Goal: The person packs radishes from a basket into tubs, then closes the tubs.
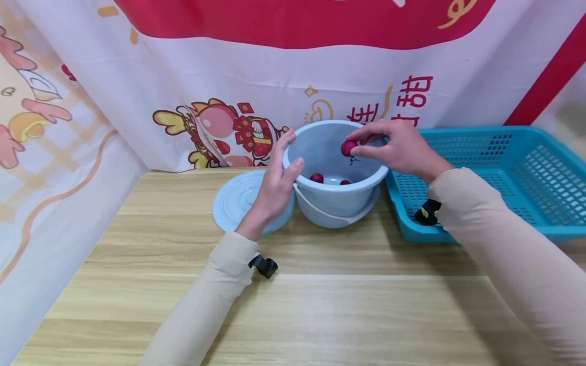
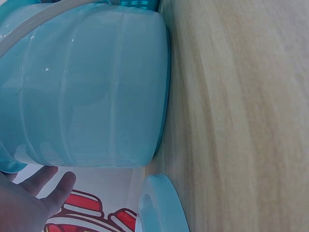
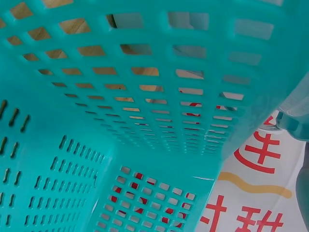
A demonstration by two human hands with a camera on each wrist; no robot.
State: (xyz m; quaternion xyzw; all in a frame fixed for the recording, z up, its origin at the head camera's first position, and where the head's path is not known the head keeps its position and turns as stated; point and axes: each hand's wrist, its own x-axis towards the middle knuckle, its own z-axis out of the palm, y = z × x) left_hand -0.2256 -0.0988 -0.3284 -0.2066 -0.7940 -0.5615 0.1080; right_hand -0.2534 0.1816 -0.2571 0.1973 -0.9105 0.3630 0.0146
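Note:
My right hand (image 1: 398,147) pinches a small round dark-red fruit (image 1: 349,148) between thumb and fingers, inside the mouth of a light blue bucket (image 1: 336,216). A dark squiggly mark shows just under the fruit. Two more dark-red fruits, one at the left (image 1: 316,178) and one partly hidden by the front rim (image 1: 345,182), lie at the bucket's bottom. My left hand (image 1: 274,185) holds the bucket's left rim, thumb over the edge and fingers along the outside. In the left wrist view, fingers (image 2: 58,191) show against the bucket's side. The right wrist view does not show the right hand.
A round light blue lid (image 1: 238,198) lies on the wooden table (image 1: 293,305) left of the bucket. Close to the bucket's right stands a teal slotted basket (image 1: 485,133), under my right forearm. Behind everything hangs a printed cloth (image 1: 256,71).

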